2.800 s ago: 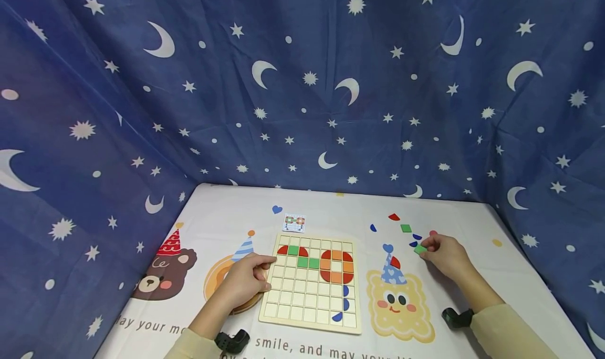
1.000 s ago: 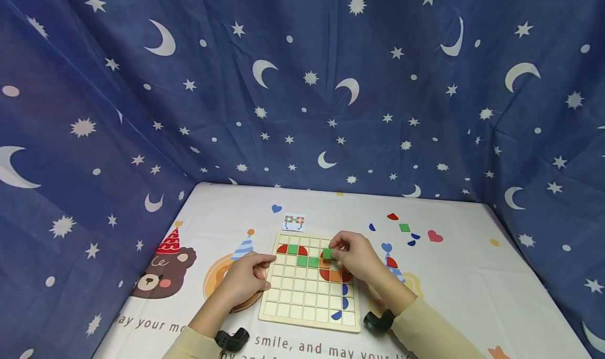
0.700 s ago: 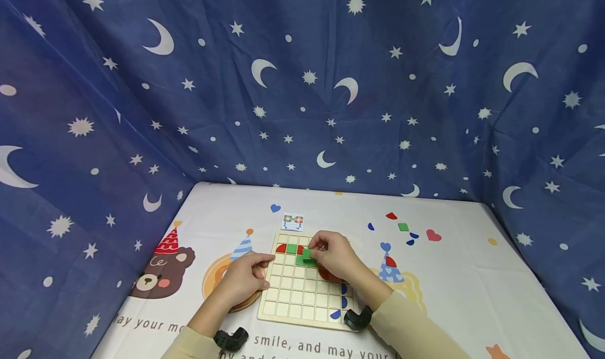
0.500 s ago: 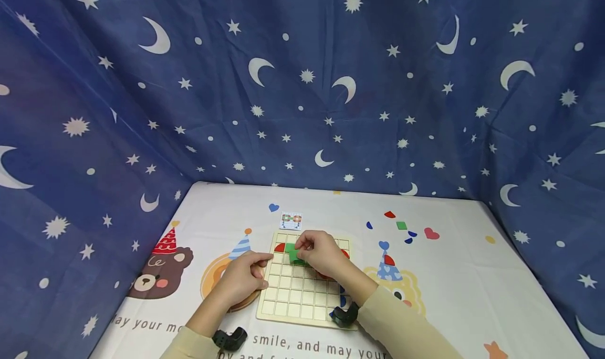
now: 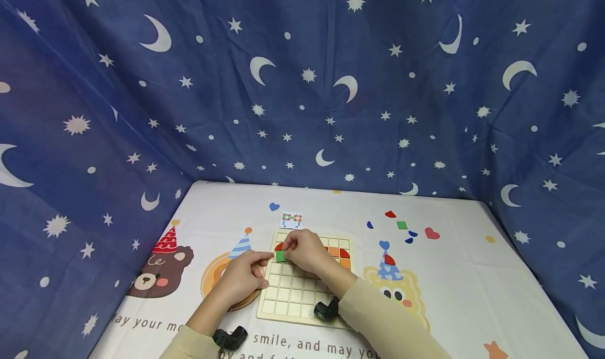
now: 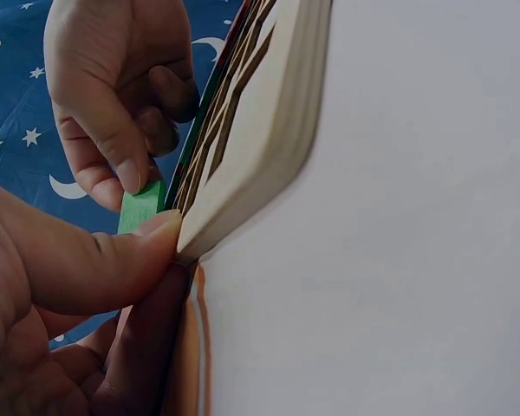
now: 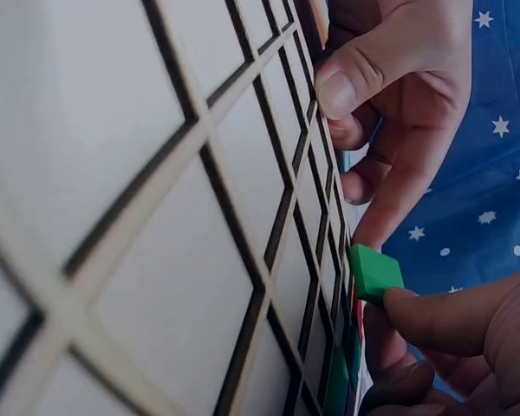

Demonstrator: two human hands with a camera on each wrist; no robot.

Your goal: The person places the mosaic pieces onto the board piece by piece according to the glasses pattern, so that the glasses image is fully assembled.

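My right hand (image 5: 304, 251) pinches a green square tile (image 5: 281, 256) between thumb and fingertips. The tile stands tilted over the left edge of the second row of a pale wooden grid board (image 5: 283, 296); its face shows in the right wrist view as a small green block (image 7: 374, 274). My left hand (image 5: 242, 275) holds the board's left edge with thumb and index finger, its index fingertip right by the tile. Red quarter-round pieces (image 5: 345, 254) and orange squares (image 5: 345, 264) lie in the upper right cells. My right hand and forearm hide much of the upper board and its lower right.
A small pattern card (image 5: 291, 220) lies behind the board. Several loose pieces lie to the right: a green square (image 5: 402, 225), a red quarter-round piece (image 5: 390, 214), another red piece (image 5: 389, 260) and blue half-rounds (image 5: 370, 225). A starry blue curtain (image 5: 302, 112) surrounds the white printed tablecloth.
My right hand has picked up the green square from the loose pieces and carried it leftward across the board to its left side. My left hand has stayed at the board's edge.
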